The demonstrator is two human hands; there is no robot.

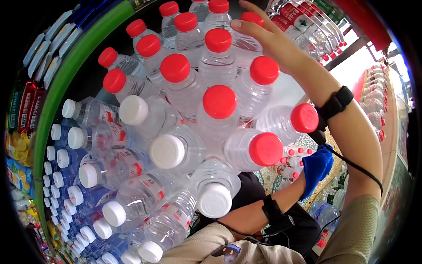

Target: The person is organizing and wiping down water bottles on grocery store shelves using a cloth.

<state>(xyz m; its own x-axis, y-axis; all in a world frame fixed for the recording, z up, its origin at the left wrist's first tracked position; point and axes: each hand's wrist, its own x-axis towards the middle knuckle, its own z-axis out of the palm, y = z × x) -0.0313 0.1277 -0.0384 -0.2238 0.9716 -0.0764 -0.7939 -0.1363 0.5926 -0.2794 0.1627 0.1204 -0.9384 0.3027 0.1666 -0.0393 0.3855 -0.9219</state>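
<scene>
My right hand (268, 37) reaches over the back of a cluster of clear plastic bottles, thumb and finger stretched apart. Its fingers pass beside a red bottle cap (252, 18) on one of the rear bottles. Nearer to me stand more red-capped bottles (220, 102) and white-capped bottles (214, 200), upright and close together. Low on the right, a blue cloth (317, 169) covers my left hand, which is closed on it with the fingers hidden. That forearm lies below the front bottles.
Rows of white-capped bottles (75, 195) fill the left side, inside a green shelf edge (44, 132). Snack packets (20, 163) hang beyond it. Packs of bottles (307, 31) are stacked at the upper right, and smaller red-capped bottles (290, 163) stand on the floor.
</scene>
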